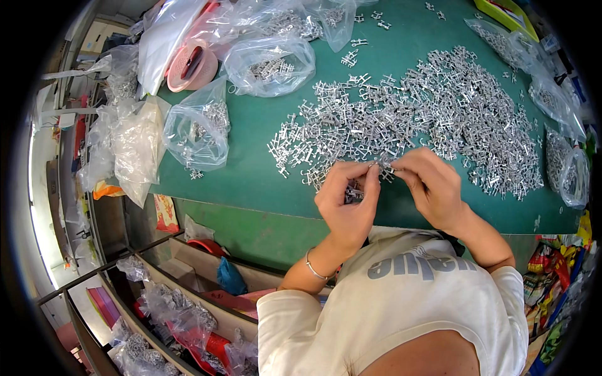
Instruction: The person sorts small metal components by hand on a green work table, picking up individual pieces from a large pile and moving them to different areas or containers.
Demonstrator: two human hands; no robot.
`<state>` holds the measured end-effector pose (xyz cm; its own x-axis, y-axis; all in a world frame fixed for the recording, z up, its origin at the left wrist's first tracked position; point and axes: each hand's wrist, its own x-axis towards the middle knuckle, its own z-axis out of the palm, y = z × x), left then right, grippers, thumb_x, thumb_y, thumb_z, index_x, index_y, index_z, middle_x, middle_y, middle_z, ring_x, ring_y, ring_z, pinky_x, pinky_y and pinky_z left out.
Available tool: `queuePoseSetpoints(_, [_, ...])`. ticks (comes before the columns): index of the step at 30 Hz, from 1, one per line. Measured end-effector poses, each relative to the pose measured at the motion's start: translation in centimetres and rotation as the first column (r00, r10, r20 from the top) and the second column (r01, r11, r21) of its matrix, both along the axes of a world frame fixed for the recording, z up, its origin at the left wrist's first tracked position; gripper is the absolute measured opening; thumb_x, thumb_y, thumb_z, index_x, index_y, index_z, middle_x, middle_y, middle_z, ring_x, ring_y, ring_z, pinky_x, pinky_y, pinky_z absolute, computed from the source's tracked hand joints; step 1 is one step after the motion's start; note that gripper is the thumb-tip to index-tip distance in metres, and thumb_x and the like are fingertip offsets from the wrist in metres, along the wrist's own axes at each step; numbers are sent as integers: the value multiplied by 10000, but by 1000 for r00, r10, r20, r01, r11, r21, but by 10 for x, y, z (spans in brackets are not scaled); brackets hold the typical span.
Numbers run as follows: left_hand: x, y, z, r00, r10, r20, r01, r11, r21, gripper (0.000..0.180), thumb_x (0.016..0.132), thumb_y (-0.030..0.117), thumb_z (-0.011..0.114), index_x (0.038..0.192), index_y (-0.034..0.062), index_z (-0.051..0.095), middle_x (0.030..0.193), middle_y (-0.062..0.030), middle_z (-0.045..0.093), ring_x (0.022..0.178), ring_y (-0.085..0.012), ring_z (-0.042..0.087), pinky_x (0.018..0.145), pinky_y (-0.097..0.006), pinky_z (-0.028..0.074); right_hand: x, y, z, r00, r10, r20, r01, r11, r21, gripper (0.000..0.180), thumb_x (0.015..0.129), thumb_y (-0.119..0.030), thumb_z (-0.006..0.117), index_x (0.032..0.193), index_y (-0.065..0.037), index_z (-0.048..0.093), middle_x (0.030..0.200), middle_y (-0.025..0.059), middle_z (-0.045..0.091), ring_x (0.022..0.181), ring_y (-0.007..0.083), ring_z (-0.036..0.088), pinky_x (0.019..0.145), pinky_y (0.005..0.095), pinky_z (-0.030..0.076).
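A wide pile of small silvery metal pieces (476,113) is spread over the green tabletop (238,169). At the pile's near edge my left hand (348,197) and my right hand (429,188) meet, fingertips nearly touching. Each pinches thumb against forefinger on a small metal piece (385,168) between them; its exact shape is partly hidden by the fingers. More metal pieces show inside the curl of my left hand. A bracelet circles my left wrist.
Clear plastic bags of metal pieces (269,66) lie at the back and left, beside a pink basket (192,66). More filled bags (561,163) line the right edge, with a yellow-green tray (511,17) at the far right. Below left, compartments hold bagged pieces (182,313).
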<state>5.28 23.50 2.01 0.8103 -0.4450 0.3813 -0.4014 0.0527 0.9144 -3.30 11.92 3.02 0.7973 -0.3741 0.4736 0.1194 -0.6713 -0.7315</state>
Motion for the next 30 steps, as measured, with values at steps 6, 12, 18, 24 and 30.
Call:
queuePoseSetpoints(6, [0,1,-2,972,-102,-213,130,984,119,45,761,-34,614,793,-33,583,679,-61,566,544,-62,471,441,-181,347,0,-5,-1,999,-43,16,44,998,-48,177,723,79,586,884,6,586,797,111,554,648,232,566,561,295,462])
queuePoseSetpoints(12, [31,13,-14,141,-431,-891,356,862,-361,88,807,69,605,794,-16,589,642,-17,540,498,-21,424,389,-174,284,2,-17,3,987,148,-62,-145,988,53,195,705,88,575,881,5,591,801,109,543,664,233,567,553,293,460])
queuePoseSetpoints(18, [4,18,-2,911,-123,-393,181,977,116,93,804,67,608,804,-25,596,622,-20,526,493,-36,425,391,-180,287,-4,-11,-2,977,178,-117,-204,938,-282,234,656,10,581,875,-61,615,781,49,519,572,159,546,467,268,440])
queuePoseSetpoints(24, [10,26,-6,853,-125,-508,180,982,61,51,762,5,631,753,-25,589,638,-43,552,524,-76,469,480,-204,359,-4,1,7,963,211,-169,-263,870,-416,240,663,-17,579,894,-73,602,754,33,505,571,140,535,466,261,436])
queuePoseSetpoints(30, [8,25,1,765,-96,-637,215,970,112,55,786,30,620,775,-18,596,614,-16,546,488,-43,448,428,-185,328,9,-10,3,975,179,-129,-150,966,213,122,756,29,583,873,-4,576,765,103,582,657,224,565,559,284,432])
